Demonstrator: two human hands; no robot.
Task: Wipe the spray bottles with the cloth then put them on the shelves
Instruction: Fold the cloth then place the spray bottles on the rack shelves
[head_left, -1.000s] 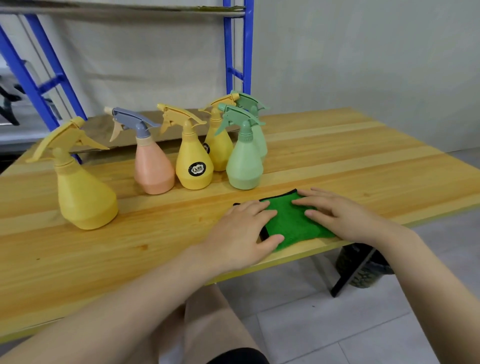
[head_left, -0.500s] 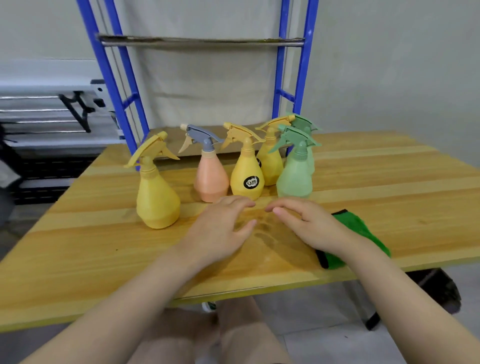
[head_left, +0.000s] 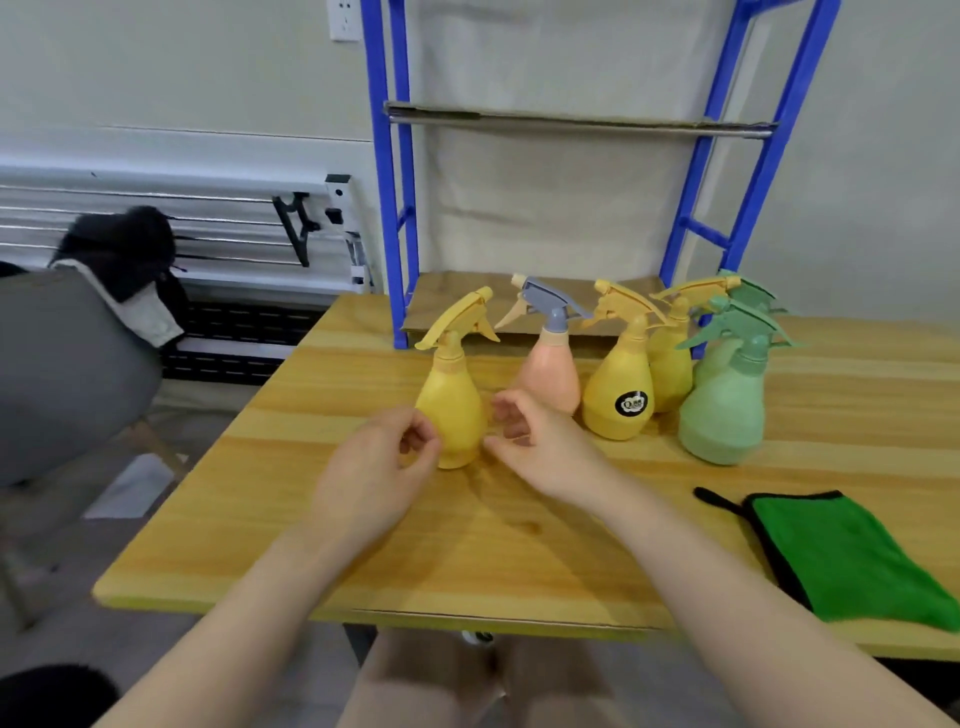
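black oval label (head_left: 631, 404), writing unreadable

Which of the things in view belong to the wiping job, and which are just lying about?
Job:
six plastic spray bottles
green microfibre cloth
blue metal shelving rack
left hand
right hand

Lying about:
grey chair
black garment
white wall socket
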